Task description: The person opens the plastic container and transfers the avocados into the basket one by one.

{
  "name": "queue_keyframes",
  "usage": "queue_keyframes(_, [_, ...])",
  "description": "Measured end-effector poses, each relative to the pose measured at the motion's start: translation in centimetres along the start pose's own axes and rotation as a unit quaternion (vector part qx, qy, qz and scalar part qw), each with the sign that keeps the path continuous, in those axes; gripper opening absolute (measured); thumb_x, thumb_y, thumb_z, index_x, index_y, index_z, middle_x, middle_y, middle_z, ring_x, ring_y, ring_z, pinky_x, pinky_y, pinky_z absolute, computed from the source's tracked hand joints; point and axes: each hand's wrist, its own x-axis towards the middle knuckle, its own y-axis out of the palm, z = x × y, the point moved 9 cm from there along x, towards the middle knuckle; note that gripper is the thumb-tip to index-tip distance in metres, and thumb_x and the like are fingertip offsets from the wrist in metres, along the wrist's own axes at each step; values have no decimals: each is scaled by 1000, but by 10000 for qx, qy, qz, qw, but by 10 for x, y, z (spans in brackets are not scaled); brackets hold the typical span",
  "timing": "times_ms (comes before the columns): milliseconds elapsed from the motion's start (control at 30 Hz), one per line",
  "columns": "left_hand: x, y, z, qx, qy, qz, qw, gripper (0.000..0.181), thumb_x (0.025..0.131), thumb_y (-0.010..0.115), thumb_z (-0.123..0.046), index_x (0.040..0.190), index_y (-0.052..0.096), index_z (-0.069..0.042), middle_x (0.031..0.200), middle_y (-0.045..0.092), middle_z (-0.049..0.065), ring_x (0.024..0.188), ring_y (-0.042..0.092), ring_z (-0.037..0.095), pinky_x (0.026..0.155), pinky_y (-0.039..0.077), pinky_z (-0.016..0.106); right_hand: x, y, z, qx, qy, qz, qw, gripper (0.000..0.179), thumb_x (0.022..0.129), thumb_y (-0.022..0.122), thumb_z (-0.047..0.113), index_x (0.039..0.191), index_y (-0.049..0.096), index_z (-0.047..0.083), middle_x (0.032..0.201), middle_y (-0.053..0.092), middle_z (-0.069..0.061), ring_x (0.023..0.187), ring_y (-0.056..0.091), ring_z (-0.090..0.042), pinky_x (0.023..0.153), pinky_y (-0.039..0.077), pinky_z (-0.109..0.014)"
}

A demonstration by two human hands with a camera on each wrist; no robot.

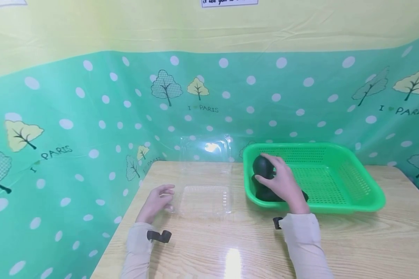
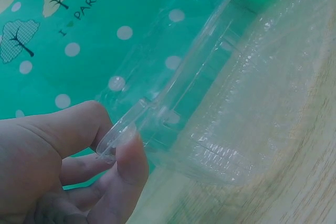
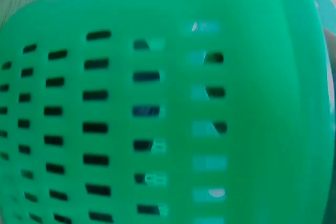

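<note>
My left hand is at the left edge of a clear plastic clamshell container, which stands with its lid raised at the back. In the left wrist view, the thumb and fingers pinch the container's rim tab. My right hand grips a dark oval fruit, avocado-like, at the left end of a green basket. More dark fruit lies below it in the basket, partly hidden by the hand. The basket's slotted wall fills the right wrist view and hides the grip.
The wooden table extends in front of the container and basket. A green patterned cloth hangs close behind them and along the left side. Black camera mounts sit on the wrists.
</note>
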Motion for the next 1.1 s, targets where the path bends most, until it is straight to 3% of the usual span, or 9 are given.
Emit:
queue_keyframes(500, [0,0,2,54,-5,-45,10000,57,86,53,1,143,46,0,134,49,27,106,61,36,70,60,30,-6,-14,-21,36,50,-224,9997,71,84,78,22,147,46,13,141,45,-24,117,52,-44,87,55,-59])
queue_keyframes(800, [1,0,2,-6,-31,-31,10000,57,86,53,2,143,46,0,135,49,28,106,61,36,69,60,29,-11,-18,-32,-230,288,-87,9993,74,85,77,26,149,42,12,142,42,-27,121,48,-48,91,48,-66])
queue_keyframes(1100, [1,-1,4,-18,-58,-74,10000,56,86,55,1,142,47,0,133,51,27,105,61,37,69,60,29,-12,-20,-42,-279,408,-214,9986,74,86,76,25,149,41,10,142,41,-29,122,47,-51,90,47,-69])
